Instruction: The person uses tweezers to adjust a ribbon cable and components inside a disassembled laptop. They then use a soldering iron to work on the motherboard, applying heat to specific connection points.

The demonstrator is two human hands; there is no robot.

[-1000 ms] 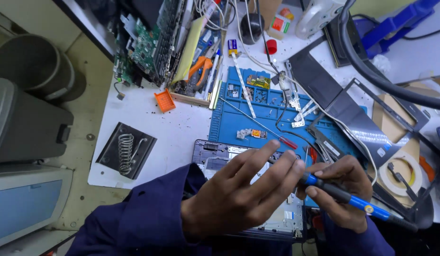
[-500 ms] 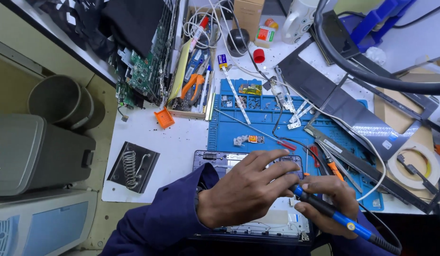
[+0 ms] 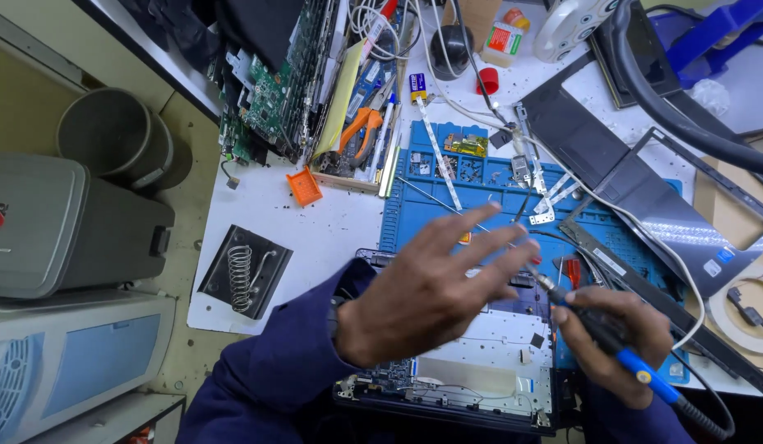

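Observation:
My left hand [image 3: 431,288] hovers with fingers spread over an opened laptop base [image 3: 480,370] lying at the near edge of the white bench, holding nothing. My right hand [image 3: 620,345] grips a soldering iron [image 3: 611,345] with a black grip and blue handle. Its metal tip points up-left, close to my left fingertips. The iron's cable runs off to the lower right. Beyond the laptop lies a blue work mat [image 3: 480,177] strewn with small parts and metal strips.
A black soldering stand with a coil [image 3: 243,273] sits at the left. A small orange tray [image 3: 304,187], a pile of circuit boards and hand tools [image 3: 315,82], dark laptop panels [image 3: 644,189] and a tape roll [image 3: 747,316] crowd the bench. Grey bins [image 3: 110,140] stand left, off the bench.
My left hand has lifted off the laptop and spread its fingers. The view has shifted so the bench sits lower and further right. The right hand keeps hold of the iron.

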